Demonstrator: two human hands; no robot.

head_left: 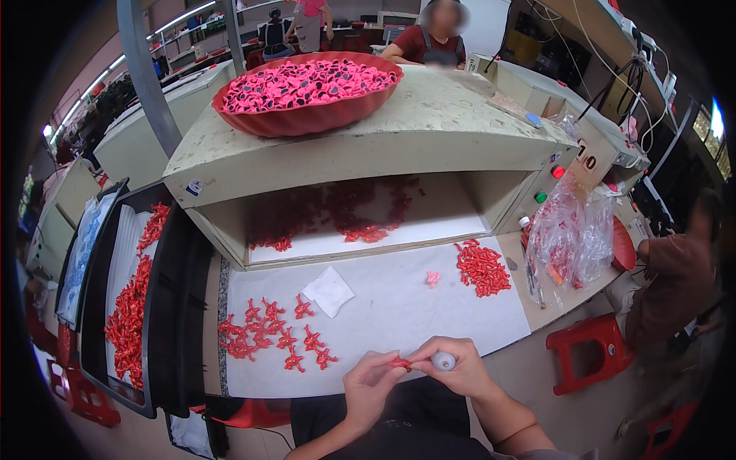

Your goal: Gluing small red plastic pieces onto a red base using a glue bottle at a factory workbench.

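Head view, looking down over a workbench covered with a white paper sheet (pixel 399 307).

Left hand (pixel 368 383) low at the near edge, thumb and forefinger pinched on a small red plastic figure piece (pixel 400 363). Right hand (pixel 452 366) just beside it, fingers curled around a small white tube-like bottle (pixel 444 360), its tip meeting the red piece (whether actually touching, too small to tell). Both hands close together above the near rim of the sheet, forearms entering from the lower edge.

Left of the hands, on the paper: a loose scatter of small red star-limbed plastic pieces (pixel 264 333), spread flat. Just beyond that, a folded white paper square (pixel 330 291). Farther right, a tight heap of red pieces (pixel 483 268), with a single pale pink piece (pixel 433 278) lying apart between heap and square.

Behind the sheet, a worn cream box-shaped cabinet (pixel 429 130) with an open front; more red pieces (pixel 368 230) on its inner shelf. On top, a wide red plastic bowl (pixel 307 115) heaped with pink parts with dark spots.

Far left, black trays (pixel 172 307) holding a white liner and rows of red pieces. At right, crumpled clear plastic bags (pixel 571 238) and a red plastic stool (pixel 590 349) on the floor. Other people seated beyond the cabinet and at the right edge.
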